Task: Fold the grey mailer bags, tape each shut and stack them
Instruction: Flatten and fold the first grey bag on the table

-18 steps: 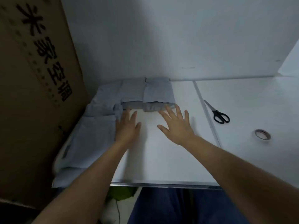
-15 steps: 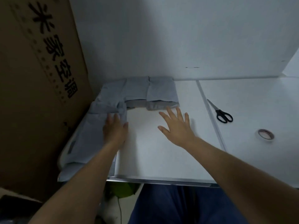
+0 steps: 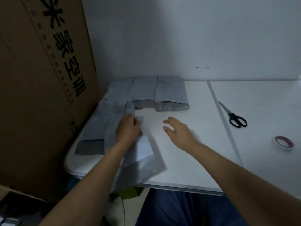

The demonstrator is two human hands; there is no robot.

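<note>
A thin grey plastic mailer bag (image 3: 140,154) is pinched at its top edge by the left hand (image 3: 128,129), fingers curled shut on the crumpled film. The bag is laid slanting over the near-left part of the white tabletop (image 3: 187,152), with its lower corner hanging past the table's front edge. The right hand (image 3: 177,131) is held open just to the right of that bag, fingers spread and slightly bent, nothing gripped; whether it's touching the table can't really be told.

More grey mailers are piled along the left side of the table: a loose flat heap (image 3: 101,126) right behind and left of the held bag, up against the big brown cardboard box with black printed characters (image 3: 40,79) that's stood at the table's left edge. At the back of the table, against the white wall, folded grey bags (image 3: 169,93) are set side by side, darker strips showing along their near edges.

On the right part of the tabletop, past a seam line, black-handled scissors (image 3: 234,117) are laid, and nearer the front a small roll of tape (image 3: 284,142) is lying flat, well apart from the bags.
</note>
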